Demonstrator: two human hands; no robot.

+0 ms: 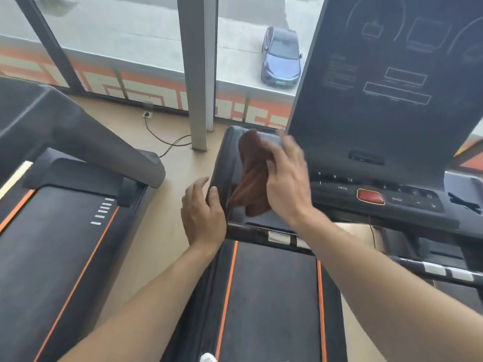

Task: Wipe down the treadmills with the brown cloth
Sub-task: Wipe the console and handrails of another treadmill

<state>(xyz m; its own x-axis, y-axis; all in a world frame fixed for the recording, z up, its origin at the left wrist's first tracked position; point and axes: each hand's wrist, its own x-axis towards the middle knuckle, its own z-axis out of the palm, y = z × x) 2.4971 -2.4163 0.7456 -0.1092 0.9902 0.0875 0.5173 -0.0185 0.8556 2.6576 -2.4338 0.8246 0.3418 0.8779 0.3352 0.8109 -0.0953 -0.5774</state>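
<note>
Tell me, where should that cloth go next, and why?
Probably down the console's left side: the right hand presses the brown cloth there, the left hand rests on its edge, and the button panel beside it looks untouched.

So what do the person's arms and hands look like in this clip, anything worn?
Both forearms are bare up to the frame edge: no sleeves show. The left hand and right hand wear no gloves, and no watch, ring or wristband shows. The right hand is slightly motion-blurred.
</note>
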